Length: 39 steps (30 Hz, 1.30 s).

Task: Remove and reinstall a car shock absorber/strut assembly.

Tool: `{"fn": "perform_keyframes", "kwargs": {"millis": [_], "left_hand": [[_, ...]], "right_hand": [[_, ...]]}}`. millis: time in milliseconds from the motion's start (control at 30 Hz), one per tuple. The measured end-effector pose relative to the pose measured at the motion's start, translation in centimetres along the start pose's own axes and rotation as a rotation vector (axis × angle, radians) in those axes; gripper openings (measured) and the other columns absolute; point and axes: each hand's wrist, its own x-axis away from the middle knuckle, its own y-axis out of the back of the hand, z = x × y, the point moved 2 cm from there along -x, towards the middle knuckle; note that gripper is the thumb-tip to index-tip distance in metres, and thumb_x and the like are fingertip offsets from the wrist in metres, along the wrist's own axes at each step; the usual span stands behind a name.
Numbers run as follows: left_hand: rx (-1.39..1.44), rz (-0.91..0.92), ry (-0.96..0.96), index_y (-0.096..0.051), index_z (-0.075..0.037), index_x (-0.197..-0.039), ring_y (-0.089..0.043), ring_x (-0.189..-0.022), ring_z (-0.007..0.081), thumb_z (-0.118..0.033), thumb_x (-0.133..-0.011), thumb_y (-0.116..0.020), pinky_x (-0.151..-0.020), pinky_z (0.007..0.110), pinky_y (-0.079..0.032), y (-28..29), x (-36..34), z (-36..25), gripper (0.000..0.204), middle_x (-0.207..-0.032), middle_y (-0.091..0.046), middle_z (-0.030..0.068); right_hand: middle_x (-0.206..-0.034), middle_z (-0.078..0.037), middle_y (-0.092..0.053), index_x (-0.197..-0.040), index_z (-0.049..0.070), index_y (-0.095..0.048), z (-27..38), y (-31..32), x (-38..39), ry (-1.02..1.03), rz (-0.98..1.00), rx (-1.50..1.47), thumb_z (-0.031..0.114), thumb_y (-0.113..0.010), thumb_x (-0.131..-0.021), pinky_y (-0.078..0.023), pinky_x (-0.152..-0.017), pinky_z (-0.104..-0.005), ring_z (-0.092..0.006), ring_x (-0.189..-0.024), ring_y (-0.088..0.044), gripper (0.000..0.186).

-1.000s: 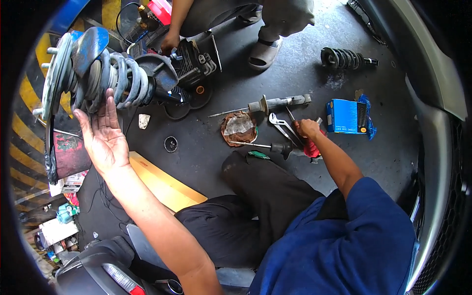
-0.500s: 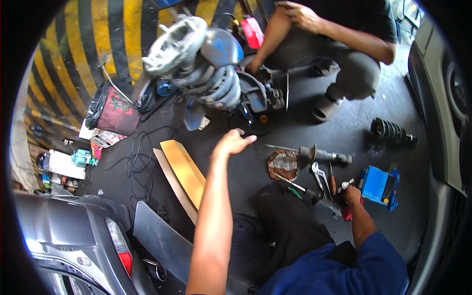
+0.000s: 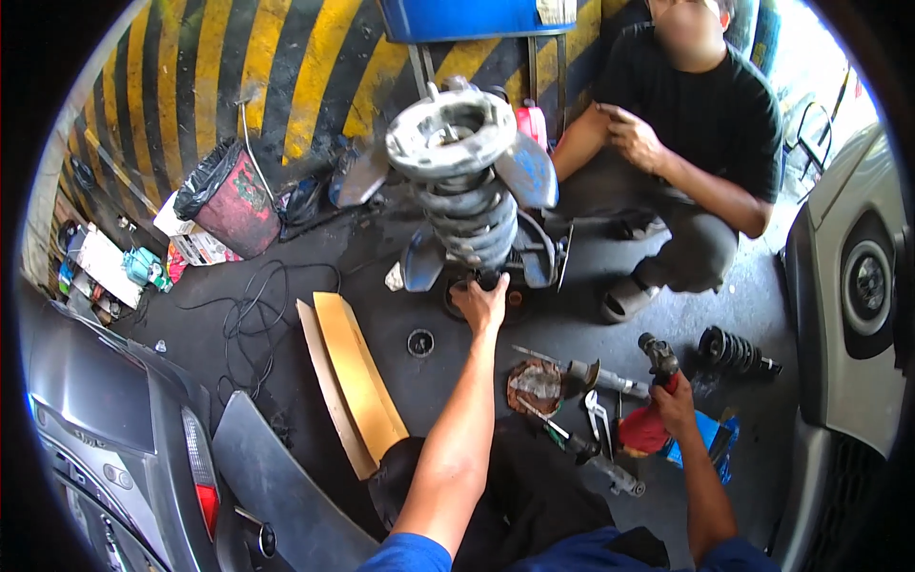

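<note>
A strut with its coil spring point(image 3: 477, 224) and a pale round top mount point(image 3: 448, 133) stands upright in a spring compressor with blue curved plates point(image 3: 527, 172). My left hand point(image 3: 481, 303) is closed round the dark lower end of the strut, just under the coil. In my right hand point(image 3: 675, 405) is a red and black cordless impact wrench point(image 3: 660, 357), raised off the floor with its head pointing away from me. Under it lies a blue box point(image 3: 691, 446), partly hidden. Pliers point(image 3: 598, 419) and a loose shock absorber point(image 3: 610, 379) rest on the floor between my hands.
A co-worker point(image 3: 696, 124) squats at the far right, one hand point(image 3: 634, 140) raised. Another coil-spring strut point(image 3: 734, 350) lies near the car point(image 3: 853, 286) at right. Opened cardboard point(image 3: 357, 372), a black cable point(image 3: 253, 319), a red bin point(image 3: 238, 214) and a second car point(image 3: 114, 419) are at left.
My right hand has lifted the impact wrench from the floor. My left hand has moved right and closed on the strut's lower end. The view has shifted, and a small dark ring now shows.
</note>
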Motion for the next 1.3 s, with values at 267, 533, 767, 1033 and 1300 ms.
{"fn": "perform_keyframes", "kwargs": {"millis": [267, 533, 767, 1033, 1300], "left_hand": [[0.388, -0.085, -0.158, -0.053, 0.004, -0.120, -0.049, -0.117, 0.0379, -0.042, -0.073, -0.073, -0.101, 0.051, -0.034, 0.7, -1.6, -0.5, 0.068, -0.124, -0.052, 0.0267], [0.450, -0.038, -0.229, -0.058, -0.001, -0.114, -0.058, -0.107, 0.0349, -0.026, -0.076, -0.072, -0.091, 0.040, -0.045, 0.4, -3.2, -0.4, 0.047, -0.113, -0.063, 0.0189], [0.685, 0.010, -0.264, -0.056, 0.002, -0.114, -0.061, -0.104, 0.0292, -0.017, -0.075, -0.073, -0.089, 0.037, -0.046, -0.1, -3.6, 0.2, 0.047, -0.113, -0.063, 0.0186], [0.642, 0.020, -0.236, -0.052, 0.002, -0.121, -0.057, -0.111, 0.0294, -0.017, -0.075, -0.073, -0.093, 0.036, -0.044, -1.0, -3.8, 1.2, 0.054, -0.121, -0.058, 0.0188], [0.672, 0.044, -0.213, -0.054, 0.001, -0.118, -0.059, -0.106, 0.0285, -0.016, -0.076, -0.072, -0.091, 0.037, -0.044, -1.0, -3.7, 0.5, 0.048, -0.116, -0.061, 0.0173]], "right_hand": [[-0.076, -0.003, -0.060, -0.095, 0.001, -0.057, 20.5, -2.0, -0.4, 0.456, -0.006, -0.022, 0.009, -0.064, -0.084, -0.047, -0.060, -0.0244, -0.0098, -0.067, -0.058, 0.015], [-0.080, -0.013, -0.063, -0.110, -0.001, -0.057, 39.6, -7.9, -2.5, 1.025, 0.072, 0.341, 0.017, -0.068, -0.082, -0.047, -0.068, -0.0307, -0.0176, -0.071, -0.060, 0.036], [-0.081, -0.017, -0.063, -0.102, -0.005, -0.057, 45.4, -14.1, -5.9, 1.117, 0.155, 0.807, 0.024, -0.069, -0.080, -0.047, -0.072, -0.0355, -0.0228, -0.074, -0.061, 0.038], [-0.089, -0.024, -0.064, -0.102, -0.003, -0.059, 45.3, -16.2, -7.1, 1.179, 0.197, 0.851, 0.026, -0.071, -0.076, -0.048, -0.079, -0.0415, -0.0382, -0.090, -0.062, 0.041], [-0.091, -0.018, -0.065, -0.111, -0.001, -0.058, 46.7, -15.3, -6.5, 1.229, 0.039, 0.781, 0.028, -0.072, -0.078, -0.046, -0.080, -0.0350, -0.0231, -0.083, -0.063, 0.046]]}}
